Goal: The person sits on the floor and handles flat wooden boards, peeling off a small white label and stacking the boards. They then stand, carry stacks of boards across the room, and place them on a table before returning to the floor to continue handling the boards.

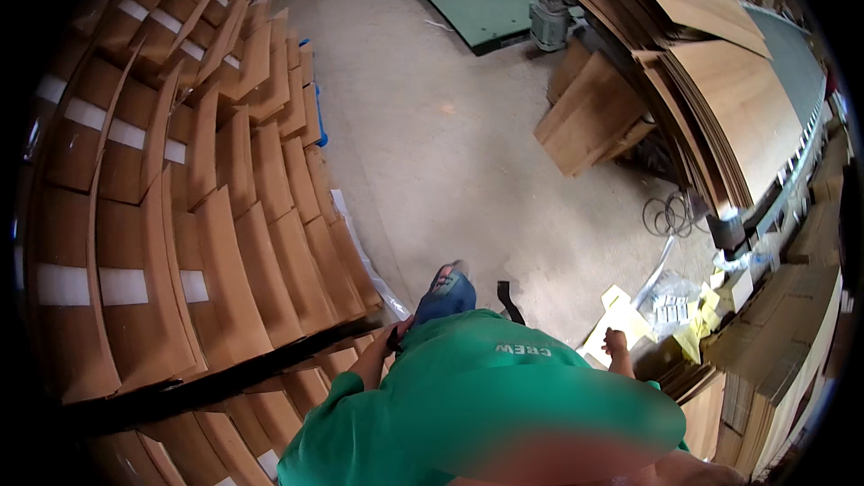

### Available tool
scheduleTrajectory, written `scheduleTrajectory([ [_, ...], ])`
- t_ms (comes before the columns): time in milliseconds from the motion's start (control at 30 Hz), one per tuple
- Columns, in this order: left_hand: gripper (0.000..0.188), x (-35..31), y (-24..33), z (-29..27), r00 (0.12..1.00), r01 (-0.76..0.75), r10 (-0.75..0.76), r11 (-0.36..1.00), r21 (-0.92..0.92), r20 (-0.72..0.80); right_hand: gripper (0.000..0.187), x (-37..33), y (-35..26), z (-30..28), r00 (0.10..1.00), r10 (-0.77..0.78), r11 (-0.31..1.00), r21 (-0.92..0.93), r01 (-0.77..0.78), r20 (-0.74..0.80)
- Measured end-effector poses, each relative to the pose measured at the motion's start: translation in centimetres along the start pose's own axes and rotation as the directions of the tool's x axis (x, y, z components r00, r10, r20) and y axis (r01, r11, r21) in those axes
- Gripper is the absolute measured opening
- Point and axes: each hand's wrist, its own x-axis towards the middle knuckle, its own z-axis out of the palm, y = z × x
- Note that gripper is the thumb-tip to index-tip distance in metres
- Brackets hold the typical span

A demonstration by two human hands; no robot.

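My left hand (401, 331) hangs low beside my hip, close to the open flaps of the stacked cardboard boxes (261, 279). A dark band or object (392, 339) shows at that wrist or palm; which of these I cannot tell, and the fingers are mostly hidden. On the other side, my right hand (616, 340) is held out from my body with the fingers curled in, and nothing shows in it. Below it are yellow sheets (621, 317) and clear plastic wrapping (673, 292) on the floor. Neither hand appears to touch the boxes or sheets.
Brown panels (733, 99) lie stacked on a conveyor at the right, and several lean below it beside loose cable (668, 214). A grey motor (551, 9) stands by a green platform (481, 4). Flattened cartons (774, 333) line the near right. Concrete floor (432, 144) runs between.
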Motion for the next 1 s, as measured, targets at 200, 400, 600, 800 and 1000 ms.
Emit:
scheduleTrajectory([
  [200,0.050,-1.0,4.4,-5.0,0.969,0.021,-0.057,0.989,-0.150,-0.240,0.039,3.8,-17.8,1.8,0.944,-0.321,0.930,0.162,0.330,-0.080],
  [400,0.063,13.4,6.0,-12.7,0.979,-0.164,0.183,0.969,0.186,-0.085,0.043,0.8,-31.6,10.7,0.914,-0.402,0.899,-0.162,0.407,0.062],
  [600,0.040,18.1,15.6,-26.8,0.985,-0.079,0.006,0.903,-0.422,-0.174,0.041,-4.3,-42.9,12.5,0.860,-0.482,0.799,-0.317,0.510,0.168],
  [800,0.043,24.6,25.7,-33.3,0.968,-0.199,0.122,0.907,-0.372,-0.219,0.041,0.8,-45.6,7.4,0.925,-0.376,0.884,-0.324,0.338,-0.061],
  [1000,0.048,25.2,35.9,-34.9,0.961,-0.261,0.209,0.906,-0.333,-0.182,0.047,7.8,-52.7,6.9,0.976,-0.216,0.822,-0.532,0.203,0.037],
])
